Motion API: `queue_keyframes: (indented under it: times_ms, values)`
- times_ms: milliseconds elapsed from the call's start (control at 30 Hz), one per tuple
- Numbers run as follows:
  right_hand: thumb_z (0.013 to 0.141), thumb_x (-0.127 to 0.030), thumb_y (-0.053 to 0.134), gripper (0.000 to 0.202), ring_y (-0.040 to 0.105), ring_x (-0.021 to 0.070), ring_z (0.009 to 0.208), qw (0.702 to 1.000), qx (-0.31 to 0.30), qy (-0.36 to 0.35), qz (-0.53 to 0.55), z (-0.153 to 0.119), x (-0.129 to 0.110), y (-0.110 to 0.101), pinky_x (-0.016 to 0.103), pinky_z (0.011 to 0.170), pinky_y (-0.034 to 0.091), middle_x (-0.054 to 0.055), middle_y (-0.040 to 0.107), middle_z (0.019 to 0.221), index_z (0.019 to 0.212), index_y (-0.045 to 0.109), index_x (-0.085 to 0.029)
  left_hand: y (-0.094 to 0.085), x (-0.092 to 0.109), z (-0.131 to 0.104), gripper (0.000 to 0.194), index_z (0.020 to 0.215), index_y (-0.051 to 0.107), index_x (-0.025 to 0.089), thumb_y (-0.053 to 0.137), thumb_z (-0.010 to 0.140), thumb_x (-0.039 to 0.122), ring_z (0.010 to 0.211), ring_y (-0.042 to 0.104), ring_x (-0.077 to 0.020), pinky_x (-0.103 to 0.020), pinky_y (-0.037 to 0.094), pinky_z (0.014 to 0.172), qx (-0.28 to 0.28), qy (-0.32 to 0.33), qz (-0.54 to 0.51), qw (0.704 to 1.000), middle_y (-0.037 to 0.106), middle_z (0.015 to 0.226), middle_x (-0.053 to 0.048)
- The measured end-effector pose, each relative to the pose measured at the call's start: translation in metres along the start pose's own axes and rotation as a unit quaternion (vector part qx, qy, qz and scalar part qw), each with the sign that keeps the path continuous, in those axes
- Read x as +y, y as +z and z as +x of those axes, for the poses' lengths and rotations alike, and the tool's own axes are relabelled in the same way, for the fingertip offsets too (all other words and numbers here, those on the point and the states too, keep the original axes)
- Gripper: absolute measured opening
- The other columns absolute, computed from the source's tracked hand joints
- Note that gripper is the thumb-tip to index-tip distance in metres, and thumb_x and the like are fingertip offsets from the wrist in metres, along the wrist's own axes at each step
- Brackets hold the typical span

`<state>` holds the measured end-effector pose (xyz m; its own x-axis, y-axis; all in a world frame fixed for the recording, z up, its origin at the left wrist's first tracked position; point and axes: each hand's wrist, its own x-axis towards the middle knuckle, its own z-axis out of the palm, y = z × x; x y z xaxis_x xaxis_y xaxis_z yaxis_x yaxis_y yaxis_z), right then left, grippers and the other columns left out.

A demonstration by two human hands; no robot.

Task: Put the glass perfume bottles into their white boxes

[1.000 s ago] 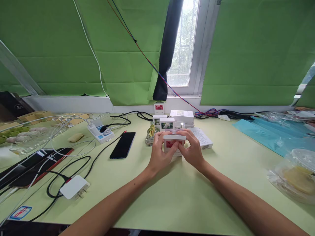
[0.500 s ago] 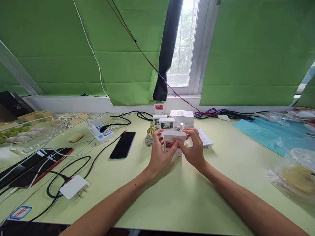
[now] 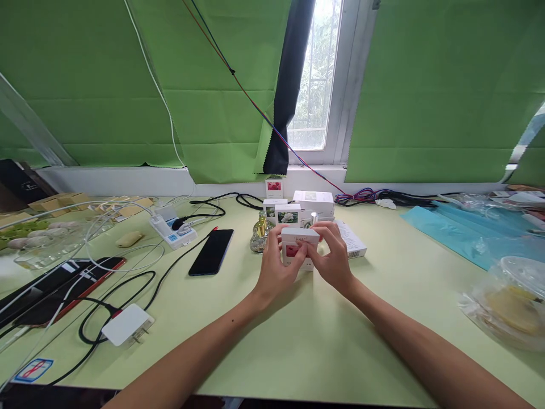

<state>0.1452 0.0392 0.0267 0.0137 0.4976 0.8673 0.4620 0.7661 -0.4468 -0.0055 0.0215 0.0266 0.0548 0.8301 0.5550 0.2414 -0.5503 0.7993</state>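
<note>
Between my two hands stands a small white carton (image 3: 300, 234) with a reddish picture on its front. My left hand (image 3: 277, 258) grips its left side, thumb laid across the front. My right hand (image 3: 334, 255) holds the right side, its thumb also on the front near the left one. The carton's lower edge appears to rest on the table. Just left of my left hand is a glass bottle (image 3: 259, 241) with a gold top. Behind the carton are a white box with a white-flower picture (image 3: 288, 216) and a silver cap (image 3: 314, 218), its lower part hidden.
A black phone (image 3: 212, 252) lies left of my hands, near a power strip (image 3: 172, 228). Cables and a white charger (image 3: 128, 325) spread over the left side. White boxes (image 3: 314, 201) stand behind; a flat white box (image 3: 351, 240), blue sheet (image 3: 451, 230) and plastic tub (image 3: 515, 301) lie right.
The carton's top flap, slightly raised at its left corner before, now looks flatter. Both hands keep their grip on the carton; the whole view has shifted slightly.
</note>
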Motion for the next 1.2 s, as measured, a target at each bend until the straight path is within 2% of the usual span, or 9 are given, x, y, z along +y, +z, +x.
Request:
queue_keyframes:
  times_ms: [133,367,633,800,967,1100,1200]
  values:
    - [0.091,-0.024,0.063,0.003,0.059,0.0256,0.094,1.0,-0.01,0.009,0.005,-0.0013,0.0015,0.0004,0.041,0.077,0.052,0.008,0.063,0.098,0.093,0.061,-0.025,-0.0003,-0.001,-0.0002,0.035,0.124,0.05,0.029,0.064,0.093,0.039,0.104,0.064,-0.0209,-0.036,0.055,0.085,-0.002,0.009,0.028,1.0,0.061,0.124,-0.007]
    - [0.09,-0.021,0.063,0.006,0.059,0.0257,0.099,1.0,-0.011,0.008,0.016,-0.0045,0.0063,0.0021,0.041,0.08,0.053,0.009,0.06,0.103,0.094,0.066,-0.024,-0.001,-0.0013,-0.0005,0.026,0.118,0.058,0.027,0.061,0.095,0.038,0.1,0.06,-0.0209,-0.035,0.053,0.083,-0.003,0.022,0.062,0.998,0.061,0.114,-0.006]
    - [0.091,-0.02,0.063,0.004,0.058,0.024,0.094,1.0,0.003,-0.014,-0.011,-0.0051,0.0077,0.004,0.041,0.08,0.052,0.008,0.062,0.099,0.088,0.065,-0.023,-0.0015,-0.0004,0.0008,0.017,0.107,0.061,0.022,0.062,0.095,0.034,0.095,0.058,-0.0184,-0.031,0.051,0.08,0.002,0.029,0.081,0.996,0.059,0.106,-0.005]
    - [0.092,-0.022,0.064,0.002,0.057,0.0238,0.09,1.0,0.004,-0.022,-0.022,-0.0056,0.0092,0.0041,0.039,0.076,0.051,0.007,0.064,0.097,0.093,0.063,-0.023,-0.0019,0.0012,0.0015,0.018,0.107,0.061,0.021,0.063,0.095,0.034,0.097,0.058,-0.0192,-0.032,0.05,0.082,0.006,0.034,0.09,0.995,0.058,0.106,-0.006]
    - [0.092,-0.02,0.066,0.008,0.057,0.0234,0.088,0.999,0.015,-0.019,-0.02,-0.0051,0.0076,0.0042,0.039,0.075,0.05,0.005,0.065,0.093,0.097,0.063,-0.024,-0.0012,0.0001,0.0012,0.021,0.11,0.061,0.021,0.062,0.096,0.037,0.098,0.058,-0.0192,-0.032,0.051,0.084,0.002,0.023,0.075,0.997,0.057,0.108,-0.006]
    - [0.095,-0.021,0.063,0.003,0.055,0.0208,0.081,0.999,0.029,-0.015,-0.012,-0.0037,0.0056,0.0044,0.035,0.07,0.049,0.004,0.065,0.085,0.094,0.061,-0.024,-0.0012,-0.0009,0.0016,0.024,0.107,0.062,0.02,0.055,0.099,0.042,0.096,0.059,-0.0185,-0.031,0.054,0.083,0.002,-0.002,0.036,0.999,0.057,0.105,-0.006]
    - [0.098,-0.023,0.058,0.009,0.055,0.0195,0.077,0.999,0.036,-0.001,-0.007,-0.0034,0.0051,0.0049,0.033,0.067,0.05,0.002,0.063,0.078,0.089,0.06,-0.024,-0.0021,-0.002,0.0029,0.027,0.106,0.063,0.02,0.053,0.1,0.045,0.098,0.062,-0.0191,-0.031,0.056,0.084,0.007,-0.012,0.003,1.0,0.059,0.107,-0.007]
